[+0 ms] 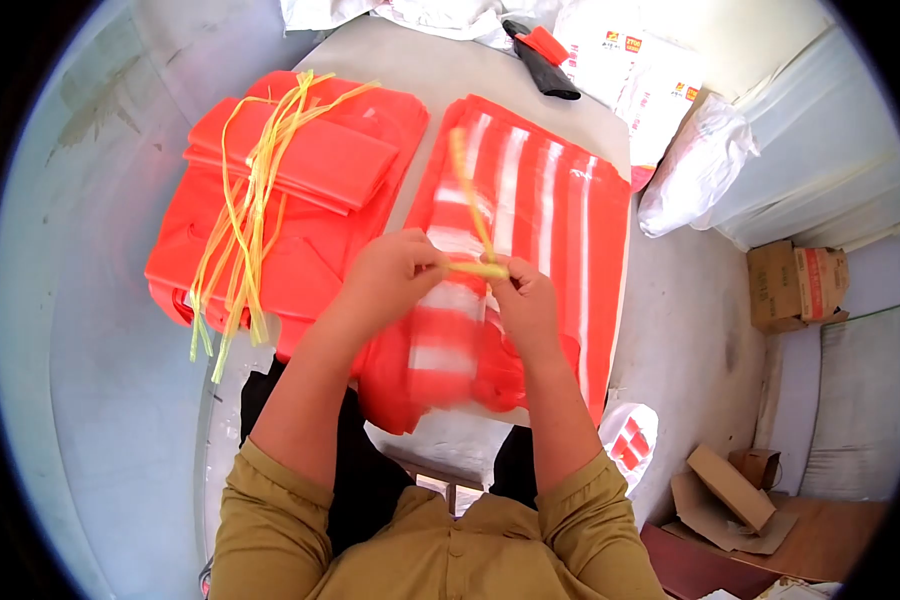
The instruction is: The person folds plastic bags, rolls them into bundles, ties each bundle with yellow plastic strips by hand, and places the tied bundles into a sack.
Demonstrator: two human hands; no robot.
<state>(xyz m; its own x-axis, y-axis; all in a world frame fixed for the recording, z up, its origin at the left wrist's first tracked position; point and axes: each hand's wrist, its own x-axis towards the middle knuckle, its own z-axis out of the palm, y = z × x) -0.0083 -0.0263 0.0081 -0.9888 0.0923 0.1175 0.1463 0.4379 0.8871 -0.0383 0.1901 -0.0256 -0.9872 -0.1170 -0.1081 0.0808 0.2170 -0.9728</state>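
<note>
A yellow plastic tie strip [470, 205] runs between my two hands, its loose end sticking up and blurred. My left hand [400, 275] pinches one part of it, while my right hand [526, 303] grips it a short way to the right. Under my hands, a blurred folded bundle of red-and-white plastic [442, 357] lies over the near part of a stack of red-and-white striped plastic bags [560, 225]. To the left is a pile of folded red plastic [290, 235], with several yellow strips [255, 200] draped across it.
The pale table [370, 60] carries both stacks. A black-and-red item [545, 60] lies at its far edge, beside printed white sacks [635, 80]. Cardboard boxes [775, 290] stand on the right, and opened cardboard [730, 500] lies at lower right.
</note>
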